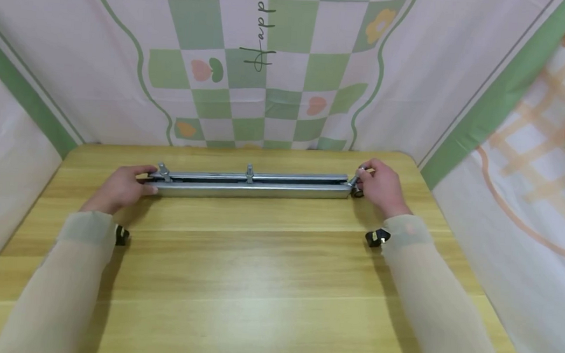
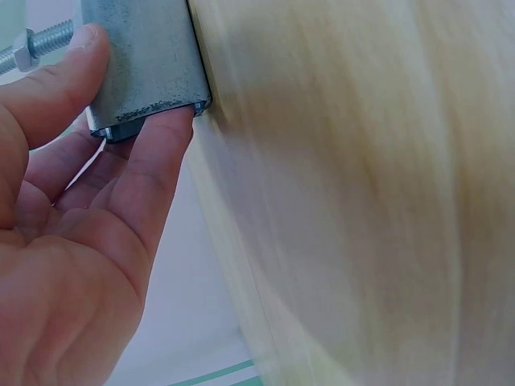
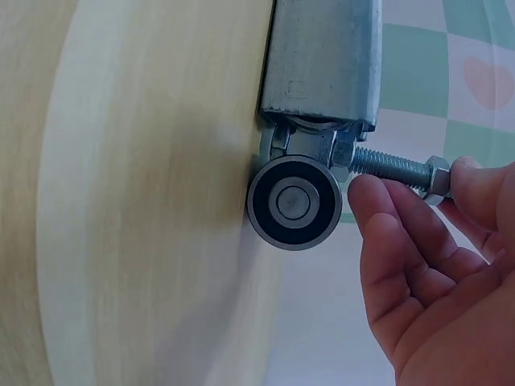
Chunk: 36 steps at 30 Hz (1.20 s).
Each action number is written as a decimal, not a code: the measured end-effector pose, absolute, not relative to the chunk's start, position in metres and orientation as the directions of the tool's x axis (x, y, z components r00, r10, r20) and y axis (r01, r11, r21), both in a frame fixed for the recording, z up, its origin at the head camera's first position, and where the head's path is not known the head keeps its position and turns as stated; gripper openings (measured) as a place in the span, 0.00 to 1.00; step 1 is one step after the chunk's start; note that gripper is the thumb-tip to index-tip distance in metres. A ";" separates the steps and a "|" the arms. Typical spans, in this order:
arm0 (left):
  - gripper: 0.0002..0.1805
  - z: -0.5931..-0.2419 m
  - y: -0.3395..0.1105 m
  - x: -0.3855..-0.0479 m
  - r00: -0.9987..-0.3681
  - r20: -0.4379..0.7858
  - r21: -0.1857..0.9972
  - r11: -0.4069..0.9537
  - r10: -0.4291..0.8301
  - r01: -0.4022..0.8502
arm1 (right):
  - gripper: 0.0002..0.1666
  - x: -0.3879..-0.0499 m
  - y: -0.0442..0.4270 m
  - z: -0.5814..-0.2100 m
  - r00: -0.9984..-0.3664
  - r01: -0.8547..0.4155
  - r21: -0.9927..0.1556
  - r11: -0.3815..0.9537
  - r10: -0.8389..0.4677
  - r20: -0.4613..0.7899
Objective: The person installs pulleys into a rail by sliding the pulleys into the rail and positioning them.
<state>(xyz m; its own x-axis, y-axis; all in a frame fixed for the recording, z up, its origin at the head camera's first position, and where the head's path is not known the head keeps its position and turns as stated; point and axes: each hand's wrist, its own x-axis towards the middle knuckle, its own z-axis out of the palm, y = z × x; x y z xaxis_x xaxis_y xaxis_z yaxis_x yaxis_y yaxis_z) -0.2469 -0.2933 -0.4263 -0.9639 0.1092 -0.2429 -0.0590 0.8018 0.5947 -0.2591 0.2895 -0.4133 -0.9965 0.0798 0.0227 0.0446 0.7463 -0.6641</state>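
A long grey metal channel rail lies across the far part of the wooden table, its slot facing up. My left hand grips its left end, thumb against the side and a finger at the end edge in the left wrist view. Close to that thumb, a threaded bolt with a nut sticks out. At the right end, a roller trolley sits just outside the channel, its round wheel showing. My right hand pinches the trolley's bolt near its outer nut; the bolt leans in the head view.
Another bolt stands upright from the slot near mid-rail. The wooden table stretches in front. Patterned cloth hangs behind the table and along both sides. A small black wrist camera is worn at the right cuff.
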 end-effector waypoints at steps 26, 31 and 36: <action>0.38 -0.426 -0.290 -0.247 -0.967 -0.231 0.597 0.800 0.107 -0.054 | 0.15 -0.261 0.273 -0.417 -0.996 -0.027 -0.601 0.799 0.033 0.088; 0.38 -0.426 -0.291 -0.247 -0.966 -0.233 0.599 0.799 0.115 -0.049 | 0.14 -0.263 0.274 -0.419 -0.995 -0.027 -0.610 0.792 0.036 0.090; 0.39 -0.426 -0.292 -0.248 -0.966 -0.229 0.603 0.797 0.119 -0.045 | 0.14 -0.262 0.272 -0.416 -0.996 -0.035 -0.606 0.795 0.022 0.088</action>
